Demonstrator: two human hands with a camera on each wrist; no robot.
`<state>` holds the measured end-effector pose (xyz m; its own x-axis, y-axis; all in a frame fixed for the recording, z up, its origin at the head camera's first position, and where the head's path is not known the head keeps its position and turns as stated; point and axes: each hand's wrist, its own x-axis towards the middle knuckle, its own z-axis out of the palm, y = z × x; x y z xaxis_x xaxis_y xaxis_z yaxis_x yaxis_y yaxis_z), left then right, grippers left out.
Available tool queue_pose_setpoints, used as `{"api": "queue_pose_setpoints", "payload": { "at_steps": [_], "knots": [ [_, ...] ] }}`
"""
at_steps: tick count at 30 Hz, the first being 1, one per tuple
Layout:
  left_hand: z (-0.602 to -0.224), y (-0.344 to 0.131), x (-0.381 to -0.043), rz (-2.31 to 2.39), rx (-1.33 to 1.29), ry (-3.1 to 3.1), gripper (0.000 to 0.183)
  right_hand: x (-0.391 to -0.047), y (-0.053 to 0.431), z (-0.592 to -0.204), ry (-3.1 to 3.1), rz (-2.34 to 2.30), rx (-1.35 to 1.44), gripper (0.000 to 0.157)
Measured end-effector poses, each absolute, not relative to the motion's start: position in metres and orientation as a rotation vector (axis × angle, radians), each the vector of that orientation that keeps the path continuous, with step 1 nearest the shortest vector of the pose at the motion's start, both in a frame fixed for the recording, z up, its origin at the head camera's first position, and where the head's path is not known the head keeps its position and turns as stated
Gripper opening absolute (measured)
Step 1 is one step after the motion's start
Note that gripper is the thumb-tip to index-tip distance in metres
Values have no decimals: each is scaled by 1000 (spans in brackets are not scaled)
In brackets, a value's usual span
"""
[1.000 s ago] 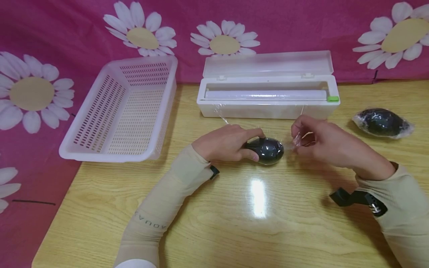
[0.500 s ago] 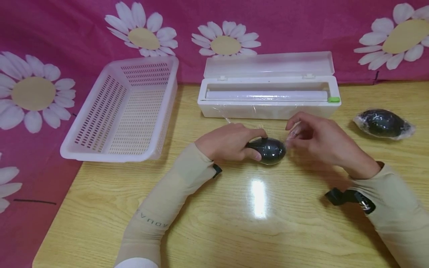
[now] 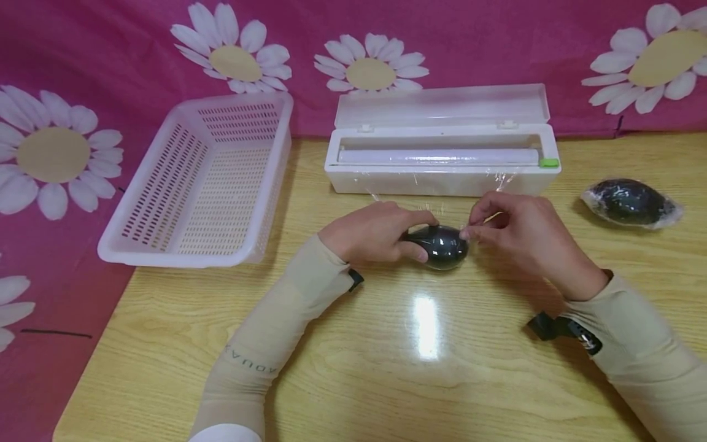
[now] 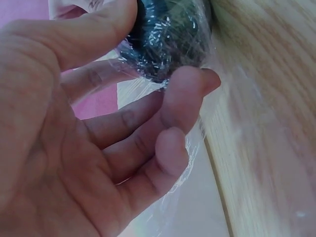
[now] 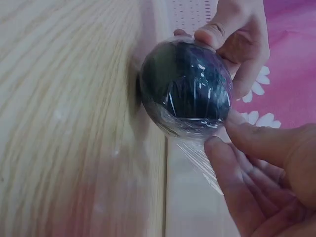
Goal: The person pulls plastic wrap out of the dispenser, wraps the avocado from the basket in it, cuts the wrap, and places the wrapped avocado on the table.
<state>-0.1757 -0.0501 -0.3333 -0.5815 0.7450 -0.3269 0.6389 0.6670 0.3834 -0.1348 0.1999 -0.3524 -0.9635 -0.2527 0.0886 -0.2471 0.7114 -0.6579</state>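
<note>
A dark green, avocado-shaped fruit (image 3: 444, 247) with shiny cling film round it lies on the table in the middle of the head view. My left hand (image 3: 372, 233) grips its left end between thumb and forefinger; the left wrist view shows the other fingers loosely bent beneath the wrapped fruit (image 4: 168, 39). At the opposite end, my right hand (image 3: 519, 236) pinches the cling film (image 5: 195, 129) with thumb and forefinger, close against the fruit. Loose film stretches back from the fruit towards the white wrap dispenser (image 3: 442, 181), whose lid stands up.
Inside the dispenser lies a film roll (image 3: 436, 157), with a green slider (image 3: 549, 162) at its right end. A second wrapped dark fruit (image 3: 631, 202) rests at the right. On the left stands a white slotted basket (image 3: 256, 236). Behind the table hangs a pink flowered cloth (image 3: 309, 37).
My right hand has moved left, in to the right end of the fruit, and its fingertips now press the film there. The left hand has kept its grip almost in place.
</note>
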Motion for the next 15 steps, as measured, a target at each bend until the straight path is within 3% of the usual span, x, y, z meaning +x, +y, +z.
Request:
{"api": "queue_pose_setpoints", "payload": {
  "at_steps": [2, 4, 15],
  "knots": [
    [-335, -51, -176, 315, 1080, 2424, 58, -134, 199, -352, 2920, -1065, -498, 9],
    [-336, -51, -177, 327, 1096, 2426, 57, -132, 198, -351, 2928, -1013, -575, 10],
    [-341, -57, -180, 399, 1115, 2415, 58, -122, 190, -343, 2906, -802, -742, 39]
  ]
}}
